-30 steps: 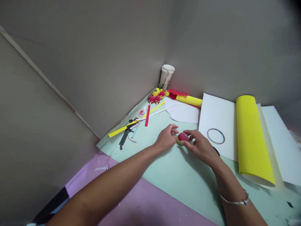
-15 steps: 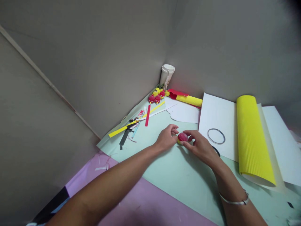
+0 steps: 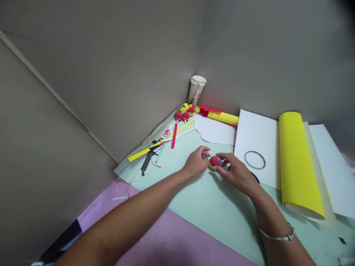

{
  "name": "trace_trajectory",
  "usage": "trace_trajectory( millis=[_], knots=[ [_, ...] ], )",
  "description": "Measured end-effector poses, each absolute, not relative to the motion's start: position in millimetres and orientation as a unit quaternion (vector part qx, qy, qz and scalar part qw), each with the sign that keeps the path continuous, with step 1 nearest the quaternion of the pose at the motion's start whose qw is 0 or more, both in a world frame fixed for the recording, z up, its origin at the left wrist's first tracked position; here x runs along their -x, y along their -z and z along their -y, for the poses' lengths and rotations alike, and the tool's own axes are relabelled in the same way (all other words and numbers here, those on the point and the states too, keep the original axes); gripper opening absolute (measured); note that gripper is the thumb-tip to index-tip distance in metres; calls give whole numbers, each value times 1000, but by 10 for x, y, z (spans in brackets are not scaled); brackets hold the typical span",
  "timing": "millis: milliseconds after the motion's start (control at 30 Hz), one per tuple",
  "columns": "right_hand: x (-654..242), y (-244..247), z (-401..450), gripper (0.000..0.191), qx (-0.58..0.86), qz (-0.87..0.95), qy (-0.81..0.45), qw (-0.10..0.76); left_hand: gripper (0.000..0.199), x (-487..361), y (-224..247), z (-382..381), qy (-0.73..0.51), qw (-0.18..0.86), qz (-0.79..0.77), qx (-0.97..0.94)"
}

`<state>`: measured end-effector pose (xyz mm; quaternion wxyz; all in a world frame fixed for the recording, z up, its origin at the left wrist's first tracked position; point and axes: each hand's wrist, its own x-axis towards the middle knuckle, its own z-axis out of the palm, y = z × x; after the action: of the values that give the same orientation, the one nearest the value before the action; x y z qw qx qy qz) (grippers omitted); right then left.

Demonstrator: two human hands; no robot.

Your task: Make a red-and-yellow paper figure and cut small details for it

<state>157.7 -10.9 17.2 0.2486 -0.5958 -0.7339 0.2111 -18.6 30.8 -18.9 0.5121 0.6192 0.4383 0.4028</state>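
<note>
A small ball, ridged red on top with yellow at its lower left, rests on or just above the pale green sheet. The thumb and forefinger of my right hand pinch its right side. From the left, my left hand meets it with bent fingers, the thumb tip against the yellow edge. What lies between the left fingertips is partly hidden. Several similar red and yellow balls are grouped near the wall corner.
A white lidded cup stands in the corner. Coloured paper strips lie at left. To the right are white sheets, a grey ring and a rolled yellow corrugated sheet. Grey walls enclose the back and left.
</note>
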Motion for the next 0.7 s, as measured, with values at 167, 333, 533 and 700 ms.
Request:
trace_trajectory(
  millis=[167,333,533,700],
  knots=[
    [-1600,-254,125,52,619,697,-251,261,36,192,173,-305,-402,517,-452,-605],
    [-1772,-189,54,48,629,653,-294,301,28,202,147,-311,-404,520,-466,-591],
    [-1849,-31,-15,43,619,596,-341,381,28,191,168,-325,-420,533,-453,-578],
    [-1789,104,11,39,621,564,-300,454,43,200,135,-322,-426,524,-433,-597]
  ],
)
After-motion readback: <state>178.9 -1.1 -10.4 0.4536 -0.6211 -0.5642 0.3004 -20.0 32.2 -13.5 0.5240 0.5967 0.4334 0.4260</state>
